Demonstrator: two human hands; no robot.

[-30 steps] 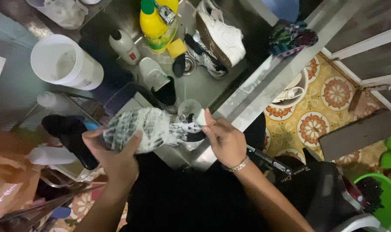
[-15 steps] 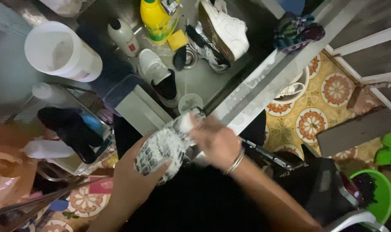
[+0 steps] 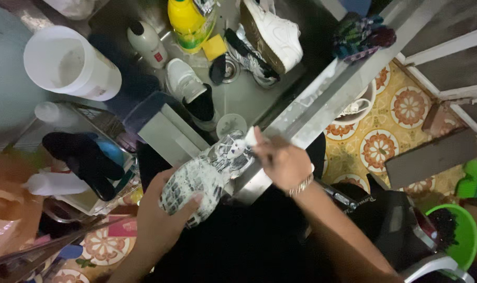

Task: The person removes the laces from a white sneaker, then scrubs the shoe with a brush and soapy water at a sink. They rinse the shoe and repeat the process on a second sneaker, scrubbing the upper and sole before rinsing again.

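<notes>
My left hand [image 3: 165,217] grips a soapy patterned shoe [image 3: 204,175], black and white under foam, over the near edge of a steel sink [image 3: 249,99]. My right hand [image 3: 283,160], with a bracelet on the wrist, holds a small white brush [image 3: 250,138] against the shoe's far end. The brush is mostly hidden by my fingers.
In the sink lie white sneakers [image 3: 272,34], a yellow detergent bottle [image 3: 188,21], a yellow sponge [image 3: 215,47], a white bottle [image 3: 146,42]. A white bucket [image 3: 65,65] stands left. Dark sandals [image 3: 84,160] rest in a rack. Green basin [image 3: 458,236] sits on patterned floor tiles.
The shoe has swung from lying sideways at the left to pointing up toward the sink, closer to my body. My right hand moved back and forth along its far end with the brush.
</notes>
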